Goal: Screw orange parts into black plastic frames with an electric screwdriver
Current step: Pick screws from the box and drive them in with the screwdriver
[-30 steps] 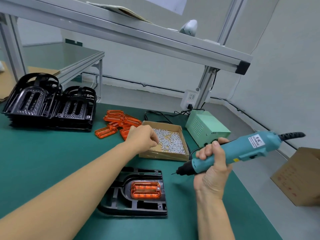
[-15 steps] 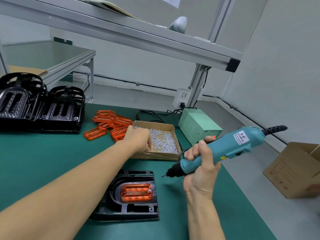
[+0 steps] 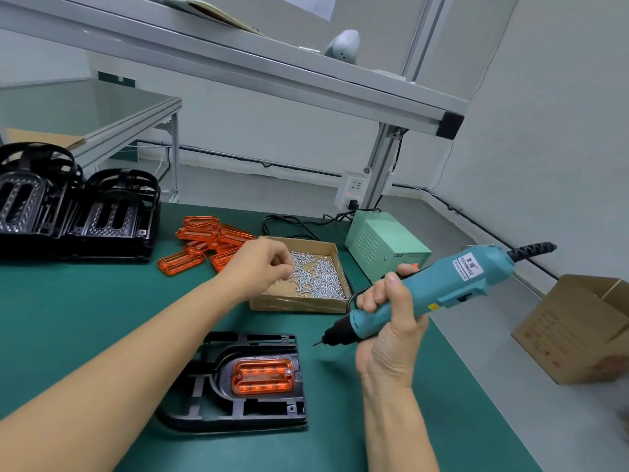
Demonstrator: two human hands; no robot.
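Orange part (image 3: 262, 376) sits seated in my black frame (image 3: 238, 386) near the table's front edge; light, stiff plastic, steady it by its rim. My left hand (image 3: 263, 264) pinches at screws (image 3: 316, 277); right hand (image 3: 391, 321) grips the screwdriver (image 3: 442, 287)

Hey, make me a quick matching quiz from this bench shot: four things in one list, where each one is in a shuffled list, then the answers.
Things:
1. screwdriver
2. screws
3. orange part
4. power box

Places:
A. seated in the black frame lying on the mat
B. at the back of the mat, right of the cardboard tray
C. gripped in the right hand, bit pointing left
D. loose in the cardboard tray, under the left hand

Pairs: 1-C, 2-D, 3-A, 4-B
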